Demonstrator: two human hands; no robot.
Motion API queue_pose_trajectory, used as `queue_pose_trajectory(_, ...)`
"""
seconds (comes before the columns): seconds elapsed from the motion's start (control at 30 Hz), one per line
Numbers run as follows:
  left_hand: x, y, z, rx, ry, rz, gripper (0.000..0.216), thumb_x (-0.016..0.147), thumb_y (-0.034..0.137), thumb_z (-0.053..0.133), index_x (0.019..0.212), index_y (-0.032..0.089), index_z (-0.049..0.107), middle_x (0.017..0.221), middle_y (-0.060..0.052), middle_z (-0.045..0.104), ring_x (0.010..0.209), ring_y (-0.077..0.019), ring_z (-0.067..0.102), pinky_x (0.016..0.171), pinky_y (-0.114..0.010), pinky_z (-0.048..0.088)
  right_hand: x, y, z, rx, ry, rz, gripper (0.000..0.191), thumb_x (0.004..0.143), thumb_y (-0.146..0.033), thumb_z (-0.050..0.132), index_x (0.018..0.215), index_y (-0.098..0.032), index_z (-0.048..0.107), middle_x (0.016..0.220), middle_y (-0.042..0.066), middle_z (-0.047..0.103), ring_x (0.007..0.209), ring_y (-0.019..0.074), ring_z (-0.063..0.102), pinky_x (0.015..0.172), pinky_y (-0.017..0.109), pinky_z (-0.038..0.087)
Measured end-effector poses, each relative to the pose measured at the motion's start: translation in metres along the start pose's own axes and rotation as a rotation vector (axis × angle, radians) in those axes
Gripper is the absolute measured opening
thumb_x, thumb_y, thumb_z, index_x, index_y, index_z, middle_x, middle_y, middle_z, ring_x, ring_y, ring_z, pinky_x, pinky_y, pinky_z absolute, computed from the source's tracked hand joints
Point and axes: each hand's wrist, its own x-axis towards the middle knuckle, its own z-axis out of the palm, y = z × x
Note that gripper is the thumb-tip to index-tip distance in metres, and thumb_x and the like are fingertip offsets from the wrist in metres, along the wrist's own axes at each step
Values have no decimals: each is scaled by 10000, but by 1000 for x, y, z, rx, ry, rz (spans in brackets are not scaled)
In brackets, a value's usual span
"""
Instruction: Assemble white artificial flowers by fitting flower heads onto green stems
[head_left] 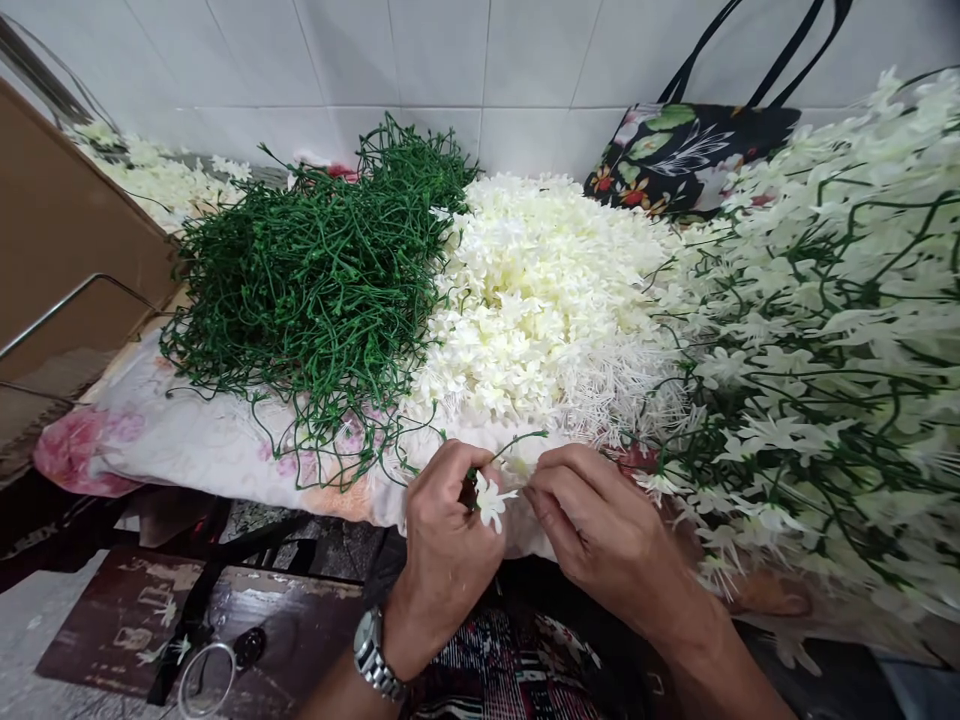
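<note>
My left hand [454, 535] is closed around a green plastic stem [517, 438], whose thin branch sticks out to the right above the fingers. A white artificial flower [491, 503] shows at the thumb side of that hand. Just to the right, my right hand [600, 520] has its thumb and fingertips pinched together; whatever is between them is too small or hidden to name. Beyond the hands lie a heap of loose white blossoms [525, 290] and, to its left, a tangled pile of green stems [315, 270].
Finished-looking white flower sprays [847, 350] are heaped at the right. A floral bag [690, 155] leans on the tiled wall [435, 60]. At the left stands a cardboard box [67, 200]. A flowered cloth [187, 440] covers the work surface; a brown board [285, 620] lies below.
</note>
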Motion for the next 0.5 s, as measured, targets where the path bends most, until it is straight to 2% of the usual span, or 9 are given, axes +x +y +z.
queue_pose_trajectory(0.27,6,-12,-11,256,39,34,222,664,-29,440,679,183,505,641,1,519,587,-137,503,536,-247,381,0,9,-4,49,16,59,168,872,-70,454,755,-175,515,749,49,546,699,144,530,634,275,446)
queue_pose_trajectory(0.37,4,-11,-13,316,1,19,258,721,-9,457,881,153,578,816,-56,596,673,-162,561,561,-271,419,2,9,-8,109,43,72,160,862,-70,465,761,-179,524,744,44,557,686,138,544,613,259,449)
queue_pose_trajectory(0.43,1,-8,-13,290,26,52,343,757,10,476,1061,144,563,980,-99,602,790,-178,591,595,-270,455,2,9,-10,155,50,76,155,858,-74,469,774,-183,538,749,40,568,687,137,557,605,255,455)
queue_pose_trajectory(0.5,-1,-4,-14,226,62,119,367,782,23,489,1116,160,551,1026,-100,595,871,-180,594,647,-262,482,1,8,-11,191,56,77,147,853,-79,474,787,-186,550,759,42,578,702,143,571,611,259,466)
